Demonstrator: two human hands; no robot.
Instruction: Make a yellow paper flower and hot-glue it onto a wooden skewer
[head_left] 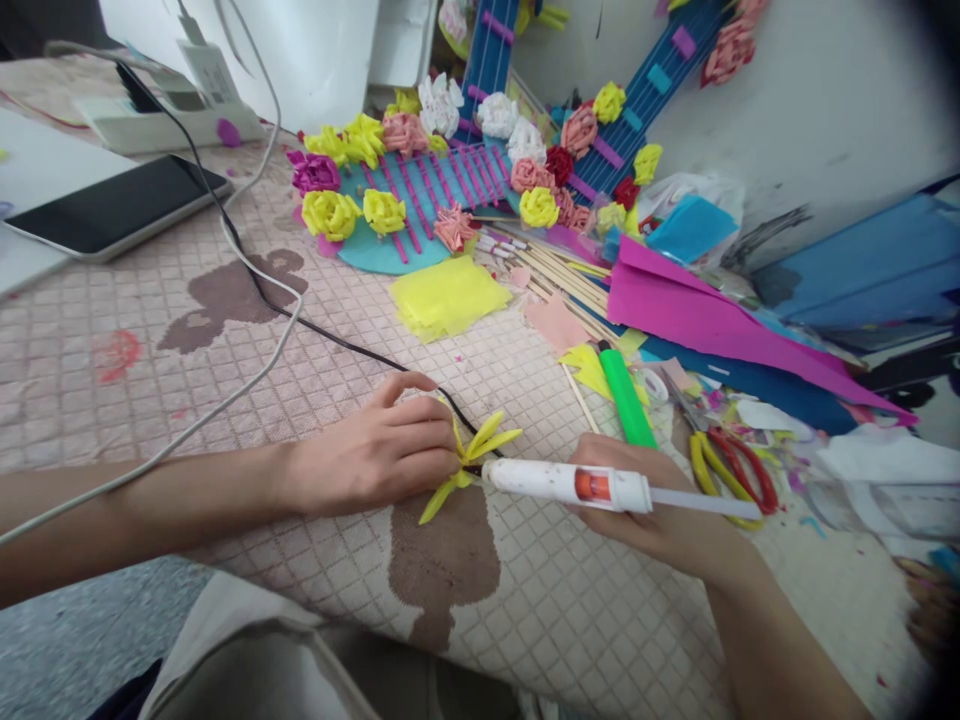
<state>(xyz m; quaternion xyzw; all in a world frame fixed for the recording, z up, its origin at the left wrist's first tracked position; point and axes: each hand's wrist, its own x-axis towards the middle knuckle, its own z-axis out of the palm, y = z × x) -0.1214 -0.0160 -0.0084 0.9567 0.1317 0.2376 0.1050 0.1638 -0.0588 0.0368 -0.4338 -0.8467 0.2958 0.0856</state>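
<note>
Pinching a yellow paper flower (495, 441) over the worktop (585, 610): left hand (382, 450), its grip bunching closed. Gripping a white glue gun (536, 480), which is pointing at the flower: right hand (667, 530), its grip wrapping round. Lying nearby: scissors (724, 440).

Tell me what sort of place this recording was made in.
It looks like a craft table, perhaps at home. A glue gun in the right hand, paper flowers and scissors point to it.
</note>
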